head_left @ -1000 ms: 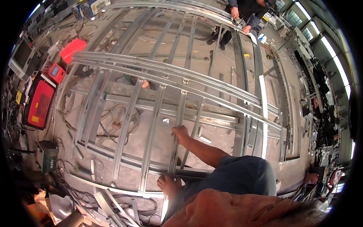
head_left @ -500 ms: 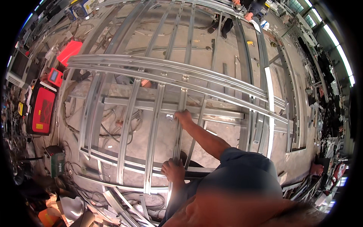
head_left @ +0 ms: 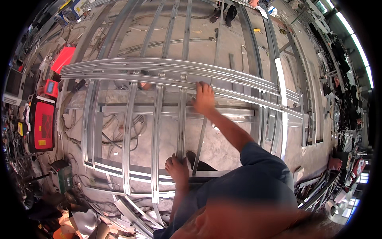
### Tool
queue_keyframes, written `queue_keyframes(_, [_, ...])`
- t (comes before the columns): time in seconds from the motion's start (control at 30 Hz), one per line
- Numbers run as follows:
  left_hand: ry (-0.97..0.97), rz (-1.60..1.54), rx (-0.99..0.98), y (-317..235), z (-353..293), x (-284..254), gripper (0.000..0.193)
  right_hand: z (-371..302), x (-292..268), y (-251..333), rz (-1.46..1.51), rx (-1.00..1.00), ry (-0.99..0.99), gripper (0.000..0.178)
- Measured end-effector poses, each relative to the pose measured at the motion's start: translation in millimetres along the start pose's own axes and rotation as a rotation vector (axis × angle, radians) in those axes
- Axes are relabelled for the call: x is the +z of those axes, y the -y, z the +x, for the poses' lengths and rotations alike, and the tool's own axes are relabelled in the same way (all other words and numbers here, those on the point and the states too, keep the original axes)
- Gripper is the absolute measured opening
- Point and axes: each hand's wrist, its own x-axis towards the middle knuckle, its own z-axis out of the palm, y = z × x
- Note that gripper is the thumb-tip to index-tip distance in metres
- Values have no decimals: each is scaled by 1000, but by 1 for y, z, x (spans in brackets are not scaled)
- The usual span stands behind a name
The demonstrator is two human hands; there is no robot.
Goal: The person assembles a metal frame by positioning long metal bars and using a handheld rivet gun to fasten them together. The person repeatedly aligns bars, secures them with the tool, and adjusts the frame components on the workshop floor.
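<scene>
A silver metal channel [head_left: 181, 119] runs lengthwise through the frame in front of me. My left hand [head_left: 178, 169] is at its near end, fingers curled round it; the hand hides that end. Farther up, my right hand [head_left: 204, 98] rests on a bundle of long crosswise channels [head_left: 159, 81]. Its fingers are stretched out over the near channel's edge, beside a thinner lengthwise bar [head_left: 202, 135]. More lengthwise channels [head_left: 156, 139] lie parallel on the left. Underneath, a wider crosswise beam [head_left: 139, 108] spans the frame.
At the left stand a red machine [head_left: 43, 125] and a green box [head_left: 63, 177] among cables. Cut metal strips [head_left: 131, 215] lie near the front. Another person's legs [head_left: 230, 15] show beyond the frame. My shoe [head_left: 191, 156] is between the bars.
My right hand has left the lengthwise channel and moved up and right onto the crosswise bundle. My left hand has shifted slightly up and left. The whole view has moved a little.
</scene>
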Motion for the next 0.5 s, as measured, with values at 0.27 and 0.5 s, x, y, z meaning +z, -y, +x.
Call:
queue_keyframes(0.27, [75,-105,90,27,-33,-28,54,47,1,-64,-181,83,513,33])
queue_keyframes(0.5, [-35,-59,111,27,-36,-68,55,-26,-73,-9,-88,60,624,33])
